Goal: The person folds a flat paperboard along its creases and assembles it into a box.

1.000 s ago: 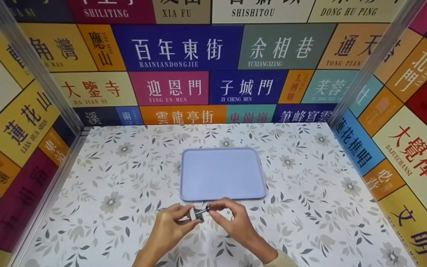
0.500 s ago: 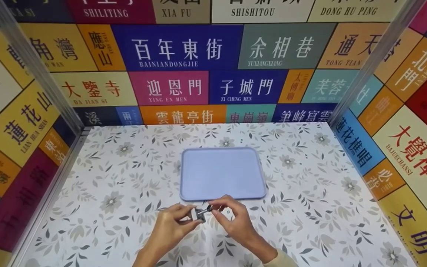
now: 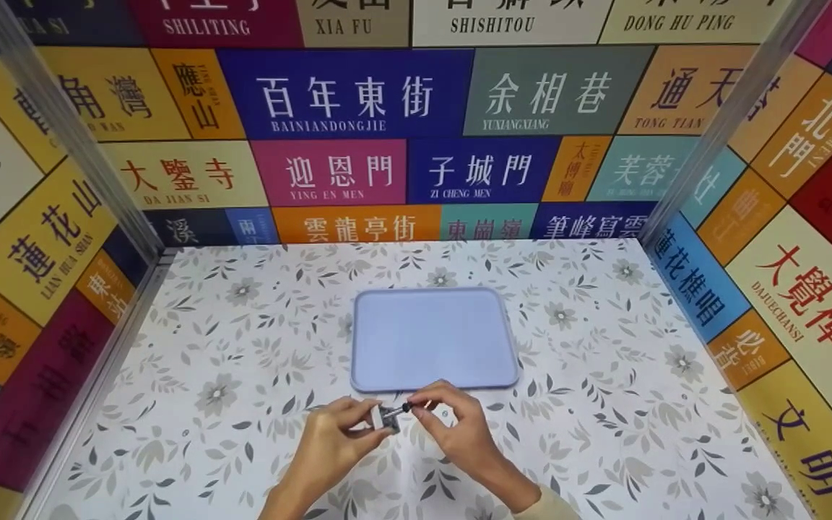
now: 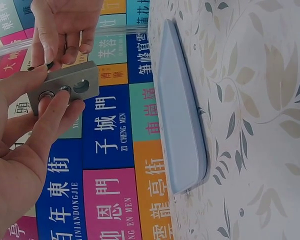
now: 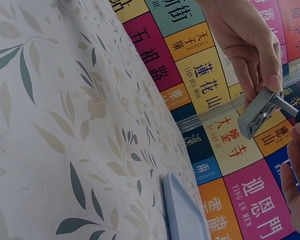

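Observation:
My left hand (image 3: 336,433) pinches a small grey metal block (image 4: 65,85) between thumb and fingers, in front of the tray. In the left wrist view its flat face shows round holes, with fingertips partly over them. A threaded bolt (image 5: 287,106) with a black knob (image 3: 407,406) reaches into the block's other side, part of its thread showing in the right wrist view. Thumb and index finger of my right hand (image 3: 459,433) pinch the knob. Both hands hold these parts above the table.
A pale blue rectangular tray (image 3: 434,339) lies just beyond the hands on the floral-patterned table (image 3: 243,347). Colourful sign-covered panels (image 3: 344,94) rise at the back and both sides, with clear strips at the corners.
My right fingers have shifted slightly upward around the bolt's knob. The left hand, the block and the tray keep their places.

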`<state>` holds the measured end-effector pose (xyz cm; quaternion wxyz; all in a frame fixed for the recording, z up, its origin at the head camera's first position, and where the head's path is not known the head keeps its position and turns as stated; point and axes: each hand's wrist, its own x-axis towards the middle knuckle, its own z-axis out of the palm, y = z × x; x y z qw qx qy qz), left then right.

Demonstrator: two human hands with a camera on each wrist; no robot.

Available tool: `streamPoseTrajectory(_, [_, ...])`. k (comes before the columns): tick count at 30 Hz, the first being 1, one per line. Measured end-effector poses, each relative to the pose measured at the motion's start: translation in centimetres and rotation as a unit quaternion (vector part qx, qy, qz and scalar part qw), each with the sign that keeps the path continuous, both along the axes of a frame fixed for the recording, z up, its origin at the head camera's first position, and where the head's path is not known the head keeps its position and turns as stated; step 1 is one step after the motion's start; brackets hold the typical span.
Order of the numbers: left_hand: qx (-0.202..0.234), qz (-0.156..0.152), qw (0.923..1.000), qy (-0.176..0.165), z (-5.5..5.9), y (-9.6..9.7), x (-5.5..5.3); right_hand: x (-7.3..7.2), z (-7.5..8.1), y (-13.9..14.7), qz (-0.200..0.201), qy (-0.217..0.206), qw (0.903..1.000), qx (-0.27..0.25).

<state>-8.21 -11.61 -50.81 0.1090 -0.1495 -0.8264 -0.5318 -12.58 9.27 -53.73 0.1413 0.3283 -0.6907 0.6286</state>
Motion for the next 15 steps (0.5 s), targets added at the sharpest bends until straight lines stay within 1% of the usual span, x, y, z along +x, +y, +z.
streamPoseTrajectory(4, [-0.009,0.007,0.9999,-0.006,0.02,-0.07,-0.02,0.18,0.10,0.08,-0.023,-0.026,0.9994,0.006])
streamPoseTrajectory(8, [-0.010,0.017,0.9998,-0.006,0.01,-0.08,-0.06,0.43,0.20,0.15,-0.035,-0.073,0.9966,0.014])
streamPoseTrajectory(11, [-0.010,0.021,0.9997,-0.005,0.02,-0.07,-0.11,0.64,0.35,0.14,-0.039,-0.122,0.9912,0.032])
streamPoseTrajectory(13, [-0.009,0.021,0.9997,-0.005,0.03,-0.06,-0.13,0.71,0.45,0.05,-0.045,-0.147,0.9869,0.047])
streamPoseTrajectory(15, [-0.006,0.018,0.9998,-0.004,0.03,-0.05,-0.15,0.74,0.53,-0.05,-0.053,-0.157,0.9844,0.058])
